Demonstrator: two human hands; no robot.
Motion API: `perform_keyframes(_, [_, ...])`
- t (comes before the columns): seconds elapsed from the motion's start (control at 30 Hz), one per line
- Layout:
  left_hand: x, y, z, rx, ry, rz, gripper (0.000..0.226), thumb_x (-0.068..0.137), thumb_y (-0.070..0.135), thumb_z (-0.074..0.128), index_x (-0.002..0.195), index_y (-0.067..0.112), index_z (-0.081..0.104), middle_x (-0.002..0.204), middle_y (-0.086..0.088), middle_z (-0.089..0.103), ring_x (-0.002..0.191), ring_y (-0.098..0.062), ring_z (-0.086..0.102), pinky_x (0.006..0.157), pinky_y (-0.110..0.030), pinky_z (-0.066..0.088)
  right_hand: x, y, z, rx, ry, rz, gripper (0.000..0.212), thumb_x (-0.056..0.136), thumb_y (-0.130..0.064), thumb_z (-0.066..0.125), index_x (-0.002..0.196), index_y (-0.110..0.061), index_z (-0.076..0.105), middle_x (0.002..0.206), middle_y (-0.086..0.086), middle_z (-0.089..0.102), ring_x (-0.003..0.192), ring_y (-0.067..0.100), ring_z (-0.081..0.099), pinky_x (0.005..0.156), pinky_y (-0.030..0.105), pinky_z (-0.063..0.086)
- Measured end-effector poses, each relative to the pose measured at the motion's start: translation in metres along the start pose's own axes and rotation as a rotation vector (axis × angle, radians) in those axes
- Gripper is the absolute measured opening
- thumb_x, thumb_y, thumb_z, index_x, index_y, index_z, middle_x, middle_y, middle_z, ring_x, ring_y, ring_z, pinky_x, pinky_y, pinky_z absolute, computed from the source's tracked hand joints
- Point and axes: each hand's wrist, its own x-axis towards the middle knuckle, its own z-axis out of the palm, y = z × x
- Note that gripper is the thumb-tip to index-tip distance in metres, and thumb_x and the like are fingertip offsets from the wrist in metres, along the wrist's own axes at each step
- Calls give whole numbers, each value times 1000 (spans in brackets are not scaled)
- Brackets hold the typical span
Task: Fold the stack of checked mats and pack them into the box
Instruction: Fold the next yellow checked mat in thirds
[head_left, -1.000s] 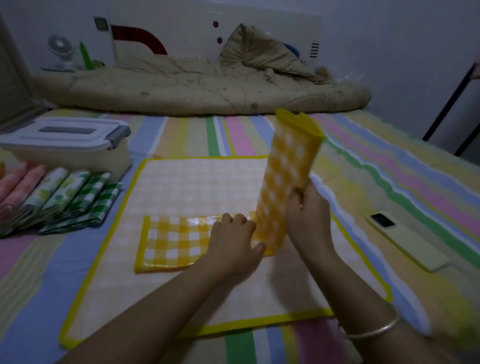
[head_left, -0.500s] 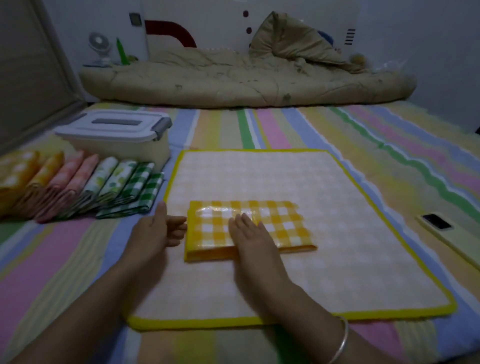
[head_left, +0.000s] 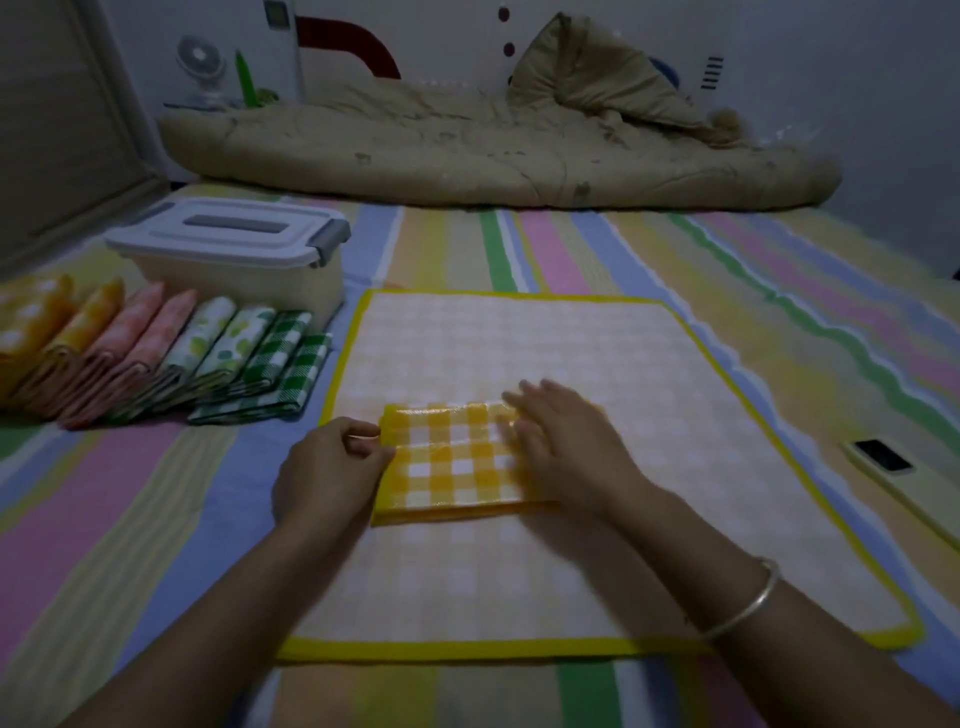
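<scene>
A folded yellow checked mat (head_left: 449, 460) lies on a larger unfolded pale yellow mat (head_left: 524, 364) with a bright yellow border. My left hand (head_left: 332, 467) pinches the folded mat's left edge between thumb and fingers. My right hand (head_left: 563, 441) lies flat on the mat's right part, fingers spread, blurred by motion. A row of folded mats (head_left: 156, 358), yellow, pink, leaf-print and green checked, leans together at the left. Behind that row stands the cream box (head_left: 234, 270) with its white lid shut.
Everything rests on a striped bedsheet (head_left: 597, 249). A rumpled beige quilt (head_left: 467, 150) lies across the far side. A phone (head_left: 883, 462) sits on a pale case at the right. A small fan (head_left: 200, 65) stands in the far left corner.
The right half of the yellow mat was held upright, then folded down onto the left half. My left hand went to the left edge and now pinches it; my right hand presses the right part.
</scene>
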Motion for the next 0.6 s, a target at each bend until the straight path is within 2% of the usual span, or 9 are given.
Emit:
perform_keyframes(0.07, [0,-1,1,20,0,25,20,84,44,70,101,35,64,94,6,70,87,-21,64,73,-39,55,9,23,4,-102,-109,63,55,101,-46,15,153,-30,19,162,-3,13,150,17,4,121,39,4])
perform_keyframes(0.13, [2,-3,2,28,-11,21,21,87,42,67,106,34,61,101,4,70,90,-23,64,73,-39,54,11,33,15,-102,-221,88,54,103,-44,16,155,-33,4,163,-3,-1,150,18,-6,121,42,-3])
perform_keyframes(0.23, [5,0,0,-4,-17,-1,26,92,31,61,117,28,55,108,1,68,89,-24,63,75,-41,54,8,29,31,-127,-234,91,55,102,-49,14,153,-40,-4,163,-2,-6,150,22,-10,120,47,-6])
perform_keyframes(0.3, [6,7,1,7,-15,21,45,90,20,61,132,23,44,118,-2,60,99,-27,61,78,-43,53,8,28,41,-157,-228,89,55,101,-52,12,152,-42,-6,163,-2,-9,149,23,-12,119,49,-7])
perform_keyframes(0.37, [-1,22,5,171,57,170,64,87,6,56,146,18,31,142,-8,43,120,-31,49,84,-44,49,7,29,45,-184,-215,89,57,97,-57,4,152,-43,-6,163,-2,-11,149,23,-14,119,50,-8])
perform_keyframes(0.43, [-9,42,16,320,143,484,66,83,-1,54,146,12,38,151,-13,36,133,-35,40,99,-47,39,5,30,49,-203,-187,78,68,86,-62,-9,151,-44,-7,163,-2,-11,149,24,-14,119,50,-8])
perform_keyframes(0.5, [-13,61,32,454,89,741,56,86,14,47,141,11,49,149,-14,44,137,-33,41,111,-48,24,5,30,53,-217,-171,74,76,78,-63,-15,151,-45,-6,163,-2,-9,149,24,-13,119,50,-8])
perform_keyframes(0.53, [-16,66,40,556,-19,787,57,90,26,33,144,14,46,151,-13,41,141,-31,36,115,-49,16,5,31,54,-224,-157,71,76,78,-62,-15,151,-45,-5,163,-1,-8,149,24,-12,119,50,-7])
perform_keyframes(0.6, [-17,63,55,726,-221,732,67,93,44,6,155,22,21,162,-6,17,150,-25,12,118,-53,-2,5,32,56,-234,-137,61,74,79,-62,-14,151,-45,-5,163,-1,-7,149,24,-11,119,50,-6])
